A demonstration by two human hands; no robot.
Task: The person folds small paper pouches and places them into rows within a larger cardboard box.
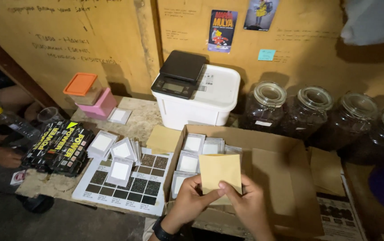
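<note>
While both hands pinch the lower edge of a small tan envelope (220, 173) over the open cardboard box (285, 178), the left hand (190, 199) grips its lower left corner with thumb on the near face and the right hand (244, 201) closes on its lower right edge in the same way. The envelope is held nearly upright, its flat face turned toward the person, its lower edge down in the fingers and its top edge up and slightly away, toward the white tub (201, 105) that carries a black scale (178, 73). It looks almost square, so a long axis is hard to tell; if anything it runs side to side, roughly level across the view. To handle it well, the grip probably ought to stay light and at the corners, so the paper does not crease, and the envelope kept square over the box, where white-windowed packets (194, 154) stand in rows. More such packets (111, 149) lie loose on the counter (53, 183) to the left, over a printed sample chart (129, 187). Glass jars (268, 107) stand along the wall. Another person's hand (6, 156) rests at the far left edge.
</note>
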